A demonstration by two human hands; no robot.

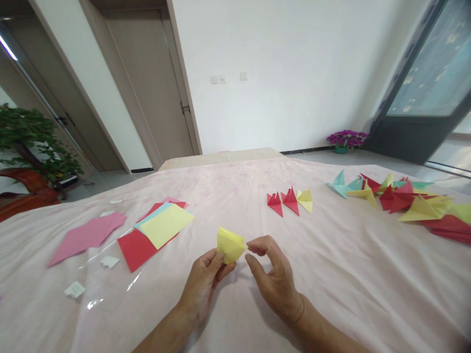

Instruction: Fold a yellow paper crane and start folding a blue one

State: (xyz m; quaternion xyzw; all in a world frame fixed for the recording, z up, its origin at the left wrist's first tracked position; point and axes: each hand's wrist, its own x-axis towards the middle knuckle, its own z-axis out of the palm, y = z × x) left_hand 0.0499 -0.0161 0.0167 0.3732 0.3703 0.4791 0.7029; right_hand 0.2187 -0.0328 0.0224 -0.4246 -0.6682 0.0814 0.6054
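Observation:
A partly folded piece of yellow origami paper (230, 245) is raised above the cloth near the front middle. My left hand (204, 282) pinches its lower edge between thumb and fingers. Close to the paper's right corner is my right hand (274, 279), its thumb and index finger apart with nothing visible between them. Beyond my hands lie two red folded paper pieces (290, 200) and a yellow folded paper piece (305, 199) in a row.
Flat coloured sheets (167, 225) and a pink paper stack (88, 235) lie on the left, near white scraps (109, 262) and clear plastic. Several folded paper cranes (401, 196) are heaped at the right. A pink patterned cloth (331, 284) covers the table.

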